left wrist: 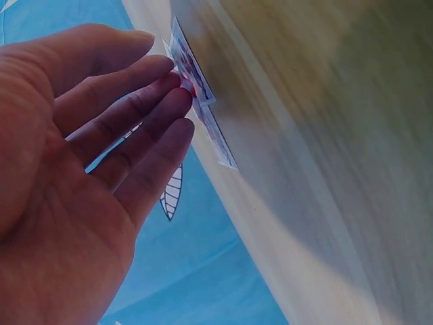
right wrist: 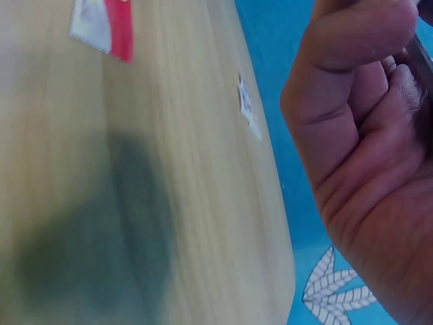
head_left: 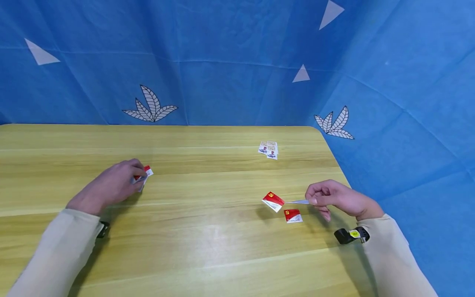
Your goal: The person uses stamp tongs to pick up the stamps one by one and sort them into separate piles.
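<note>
My hands are well apart over the table [head_left: 208,255]. My right hand [head_left: 334,200] has thumb and finger pinched on thin tweezers [head_left: 298,202], which point across to my left. Their tip meets the right-hand corner of a red-and-white card [head_left: 273,201]. That card's shadow lies apart from it on the wood, so I judge it to be held off the table.

The relation that matters most, I judge, is this held card's place between my hands: it lies to the left of my right hand, just past the tweezer tip, and to the right of my left hand [head_left: 111,183], well away from it. My right hand is clearly the nearer. The card's long axis slants from far left to near right, so it isn't in line with the tweezers.

My left hand bends over more red-and-white cards [head_left: 148,169], fingertips at them; whether it pinches one or only touches, I cannot tell.

Just beside the held card, nearer to me and a little to its right, a matching flat card [head_left: 293,216] rests on the wood, its long axis running roughly sideways. Further out, beyond the tweezers, overlapping picture stamps [head_left: 268,149] lie towards the far edge. Past that edge hangs a blue cloth [head_left: 222,33].
</note>
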A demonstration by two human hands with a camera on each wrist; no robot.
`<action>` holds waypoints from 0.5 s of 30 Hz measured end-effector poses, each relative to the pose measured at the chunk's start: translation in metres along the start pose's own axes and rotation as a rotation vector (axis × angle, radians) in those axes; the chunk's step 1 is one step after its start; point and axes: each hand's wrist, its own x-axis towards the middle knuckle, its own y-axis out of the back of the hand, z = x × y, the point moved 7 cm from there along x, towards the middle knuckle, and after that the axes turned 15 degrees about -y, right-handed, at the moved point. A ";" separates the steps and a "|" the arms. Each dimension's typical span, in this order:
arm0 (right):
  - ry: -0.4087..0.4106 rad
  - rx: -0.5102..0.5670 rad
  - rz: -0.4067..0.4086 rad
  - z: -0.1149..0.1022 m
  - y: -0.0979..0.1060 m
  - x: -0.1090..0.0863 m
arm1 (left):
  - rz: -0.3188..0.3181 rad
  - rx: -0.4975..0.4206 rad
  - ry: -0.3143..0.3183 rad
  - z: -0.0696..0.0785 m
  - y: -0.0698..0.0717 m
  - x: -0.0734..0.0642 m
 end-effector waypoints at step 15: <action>-0.009 0.072 -0.099 0.025 0.001 -0.016 | 0.018 0.001 -0.027 0.001 -0.001 -0.001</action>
